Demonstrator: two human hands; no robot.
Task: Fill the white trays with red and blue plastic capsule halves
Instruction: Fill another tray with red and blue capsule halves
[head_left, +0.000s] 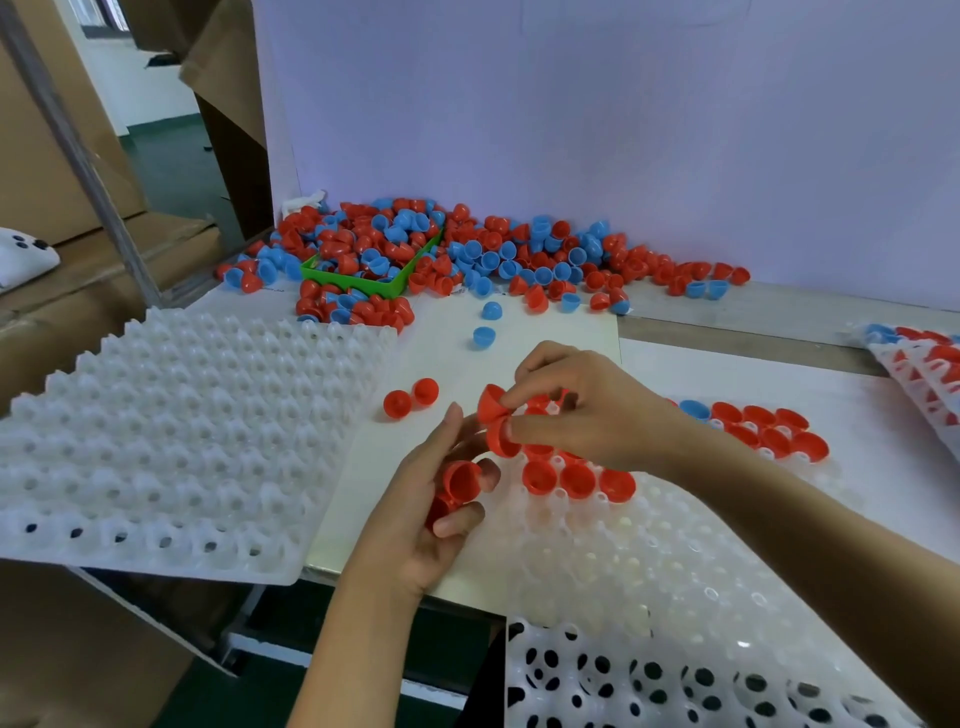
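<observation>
Centrally, white tray (649, 561), red halves (579, 479) seated

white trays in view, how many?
4: empty tray at left, tray being filled under the hands, one at the bottom edge, and a filled one far right, cut off.

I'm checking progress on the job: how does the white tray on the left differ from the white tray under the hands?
The left tray holds no capsule halves; the tray under the hands holds red halves and one blue half. The left tray overhangs the table's left edge; the other runs toward the camera. Both are white and dimpled.
</observation>
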